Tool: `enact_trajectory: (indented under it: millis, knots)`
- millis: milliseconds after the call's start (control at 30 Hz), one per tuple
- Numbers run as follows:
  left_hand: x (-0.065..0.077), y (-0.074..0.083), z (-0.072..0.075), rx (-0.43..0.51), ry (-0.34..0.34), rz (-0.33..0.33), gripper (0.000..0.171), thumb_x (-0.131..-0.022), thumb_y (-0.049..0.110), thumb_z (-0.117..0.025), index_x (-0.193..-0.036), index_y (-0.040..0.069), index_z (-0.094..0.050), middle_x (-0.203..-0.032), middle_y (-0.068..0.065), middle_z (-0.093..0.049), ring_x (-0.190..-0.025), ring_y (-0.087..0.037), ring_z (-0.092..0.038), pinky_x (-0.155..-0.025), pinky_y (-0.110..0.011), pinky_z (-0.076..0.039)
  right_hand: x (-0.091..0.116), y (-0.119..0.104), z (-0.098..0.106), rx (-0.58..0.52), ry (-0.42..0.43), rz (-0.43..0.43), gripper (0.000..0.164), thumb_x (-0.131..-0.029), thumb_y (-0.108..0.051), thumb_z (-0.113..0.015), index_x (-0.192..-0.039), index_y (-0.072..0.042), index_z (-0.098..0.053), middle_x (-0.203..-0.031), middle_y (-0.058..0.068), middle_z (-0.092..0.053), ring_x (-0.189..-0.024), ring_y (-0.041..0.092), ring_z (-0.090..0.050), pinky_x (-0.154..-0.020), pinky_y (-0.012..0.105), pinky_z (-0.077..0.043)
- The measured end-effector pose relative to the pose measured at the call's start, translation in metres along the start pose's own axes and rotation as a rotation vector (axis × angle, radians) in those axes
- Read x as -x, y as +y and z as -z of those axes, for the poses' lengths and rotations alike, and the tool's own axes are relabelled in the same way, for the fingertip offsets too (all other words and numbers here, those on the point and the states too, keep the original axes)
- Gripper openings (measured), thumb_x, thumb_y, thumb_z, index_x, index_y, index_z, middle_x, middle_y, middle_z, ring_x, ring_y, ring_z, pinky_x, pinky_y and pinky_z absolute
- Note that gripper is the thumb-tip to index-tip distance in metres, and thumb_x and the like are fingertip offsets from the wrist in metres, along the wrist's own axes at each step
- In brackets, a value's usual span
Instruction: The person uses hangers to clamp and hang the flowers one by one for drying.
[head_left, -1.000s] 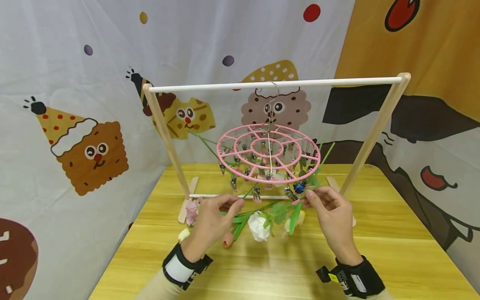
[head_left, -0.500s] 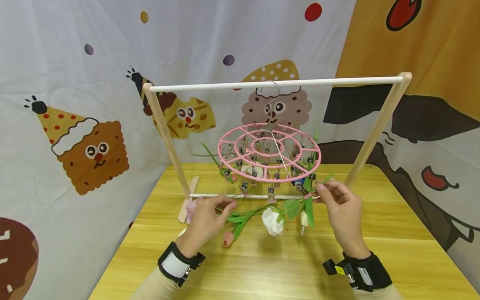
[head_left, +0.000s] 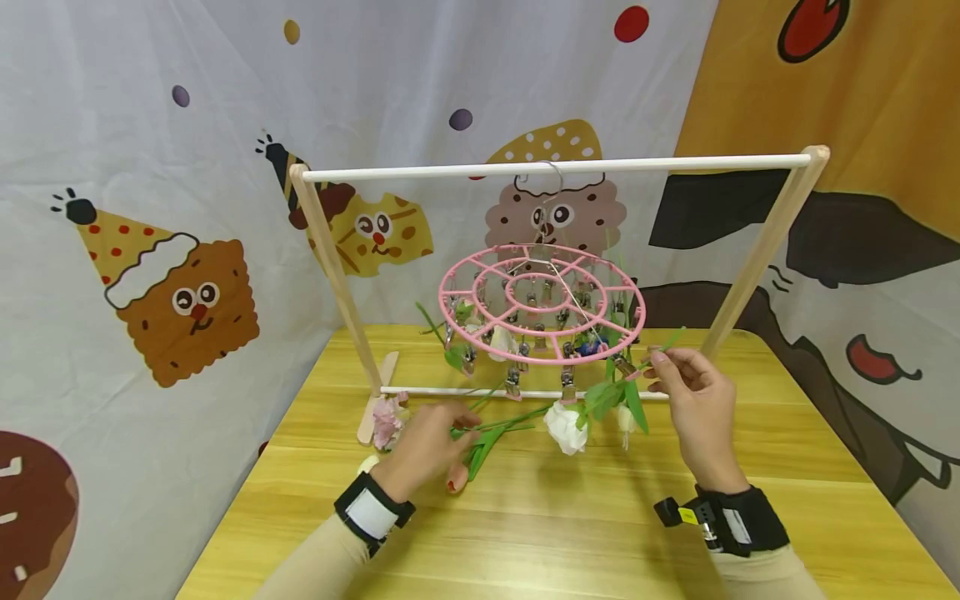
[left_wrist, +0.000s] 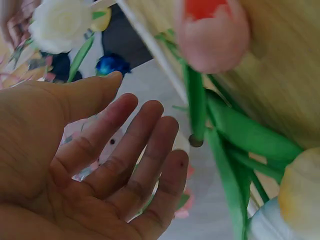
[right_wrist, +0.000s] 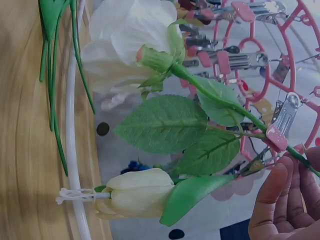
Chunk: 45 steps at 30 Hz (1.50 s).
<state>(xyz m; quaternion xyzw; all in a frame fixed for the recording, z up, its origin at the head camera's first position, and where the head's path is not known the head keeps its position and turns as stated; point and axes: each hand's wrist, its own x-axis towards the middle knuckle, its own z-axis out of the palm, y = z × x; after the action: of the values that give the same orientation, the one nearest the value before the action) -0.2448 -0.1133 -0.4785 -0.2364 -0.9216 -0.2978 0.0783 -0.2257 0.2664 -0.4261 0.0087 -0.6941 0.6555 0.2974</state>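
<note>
A pink round clip hanger [head_left: 542, 360] with several metal clips hangs from a stand's white bar. My right hand [head_left: 693, 400] pinches the stem end of an artificial white rose [head_left: 566, 429] at the hanger's right front. In the right wrist view, a pink-tipped metal clip [right_wrist: 285, 120] sits on that stem beside my fingertips, and the rose hangs head down. My left hand [head_left: 427, 450] hovers over the left of the table, fingers loosely bent and holding nothing. Near it lie a pink tulip [head_left: 457, 477] with green leaves [head_left: 486, 450] and a pink flower [head_left: 387, 421].
The stand has wooden legs [head_left: 337, 283] and a low white crossbar [head_left: 420, 391] behind the loose flowers. A white tulip [right_wrist: 142, 192] and a blue flower [head_left: 592, 345] hang from the hanger. A printed cloth [head_left: 225, 150] covers the wall behind the wooden table [head_left: 525, 533].
My right hand has moved right with the rose stem, and the hanger has turned with it. The white rose has shifted right and slightly up. My left hand stays near the lying flowers.
</note>
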Motion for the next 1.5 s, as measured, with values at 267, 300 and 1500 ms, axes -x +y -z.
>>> enact_trajectory:
  millis: [267, 300, 1500]
  knots:
    - [-0.015, -0.004, -0.024, -0.116, -0.084, -0.067, 0.021, -0.101, 0.015, -0.094, -0.121, 0.008, -0.089, -0.119, -0.006, -0.089, -0.108, -0.025, -0.085, -0.092, -0.041, -0.071, -0.013, 0.007, 0.007, 0.019, 0.043, -0.035, 0.022, -0.115, -0.017, -0.077, -0.121, 0.004, -0.079, -0.100, -0.012, -0.085, -0.088, 0.005, -0.078, -0.077, 0.015, -0.065]
    - [-0.017, -0.004, -0.027, -0.137, -0.095, -0.069, 0.022, -0.101, 0.016, -0.094, -0.121, 0.009, -0.089, -0.119, -0.007, -0.089, -0.109, -0.025, -0.085, -0.093, -0.041, -0.071, -0.014, 0.008, 0.007, 0.010, 0.046, -0.042, 0.023, -0.115, -0.018, -0.077, -0.121, 0.004, -0.079, -0.100, -0.011, -0.085, -0.089, 0.006, -0.078, -0.077, 0.015, -0.065]
    - [-0.025, 0.007, -0.051, -0.355, -0.092, -0.156, 0.014, -0.095, 0.016, -0.099, -0.106, 0.014, -0.091, -0.105, -0.004, -0.085, -0.094, -0.019, -0.081, -0.086, -0.042, -0.069, -0.020, 0.013, 0.011, 0.055, -0.049, -0.072, 0.037, -0.117, -0.026, -0.075, -0.143, 0.000, -0.077, -0.117, -0.011, -0.087, -0.102, 0.010, -0.080, -0.085, 0.016, -0.066]
